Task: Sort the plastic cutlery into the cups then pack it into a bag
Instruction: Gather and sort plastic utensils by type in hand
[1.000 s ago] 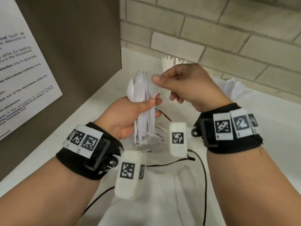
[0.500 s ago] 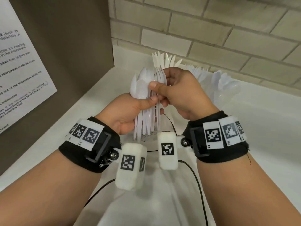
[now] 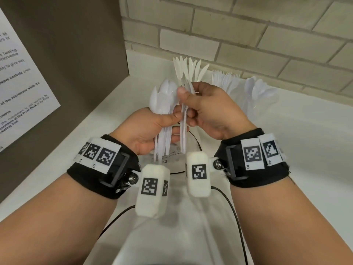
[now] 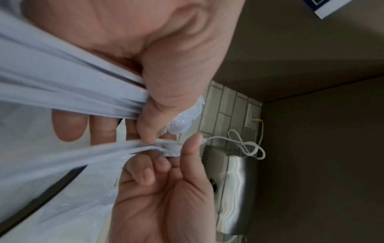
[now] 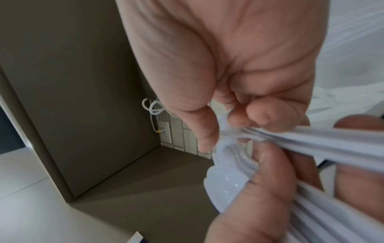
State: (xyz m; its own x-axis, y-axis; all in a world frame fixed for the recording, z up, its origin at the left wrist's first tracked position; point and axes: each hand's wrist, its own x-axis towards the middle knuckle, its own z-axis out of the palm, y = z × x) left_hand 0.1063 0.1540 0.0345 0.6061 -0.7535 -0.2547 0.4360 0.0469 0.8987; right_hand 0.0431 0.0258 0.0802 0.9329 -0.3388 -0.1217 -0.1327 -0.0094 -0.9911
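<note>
My left hand (image 3: 172, 116) grips a bundle of white plastic spoons (image 3: 163, 98), bowls up, above the counter; its thumb (image 4: 149, 115) presses the handles (image 4: 62, 82). My right hand (image 3: 188, 101) pinches a few thin white pieces of cutlery (image 3: 184, 129) right beside that bundle, and thumb and fingers (image 5: 228, 123) close on their handles (image 5: 311, 139); which kind they are I cannot tell. At the back stand a cup of knives (image 3: 188, 71), a cup of forks (image 3: 227, 81) and a cup of spoons (image 3: 257, 92). A clear plastic bag (image 3: 172, 161) lies under my hands.
A brown side panel (image 3: 76, 54) with a printed notice (image 3: 19, 92) closes off the left. A tiled wall (image 3: 248, 35) runs behind the cups. Black cables (image 3: 235, 213) trail from the wrist cameras. A steel appliance (image 4: 234, 189) with a white cable and a wall outlet (image 4: 252, 116) shows in the left wrist view.
My right hand came down from above the bundle and took hold of a few pieces at its right side. The left hand kept its hold on the spoons.
</note>
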